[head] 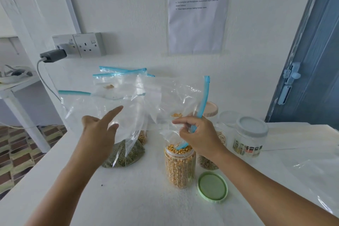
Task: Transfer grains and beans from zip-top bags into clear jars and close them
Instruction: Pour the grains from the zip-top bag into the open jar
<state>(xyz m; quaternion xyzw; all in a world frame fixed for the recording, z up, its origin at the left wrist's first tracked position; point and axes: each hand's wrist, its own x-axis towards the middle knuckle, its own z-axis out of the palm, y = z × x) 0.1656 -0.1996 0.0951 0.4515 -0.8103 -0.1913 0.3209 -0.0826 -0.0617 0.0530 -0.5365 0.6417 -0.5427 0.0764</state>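
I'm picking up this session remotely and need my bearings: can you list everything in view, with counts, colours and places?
Jar of yellow kernels: 1, clear, centre of table, open, full.
Nearly empty bag: 1, clear with blue zip, held over that jar, a few yellow kernels left inside.
Green lid: 1, pale green, flat on table right of the jar.
Bag of green beans: 1, clear, standing left of the jar.
Other bags: at least 2, clear with blue zips, behind by the wall.
Grey-lidded jar: 1, clear, right rear.
Jar behind right hand: 1, clear, partly filled, mostly hidden.
Pink lid: 1, rear.
Table: 1, white.
Wall sockets: 2, with a grey charger plugged in.
Left hand: open, by the bags.
Right hand: pinching the bag's zip.
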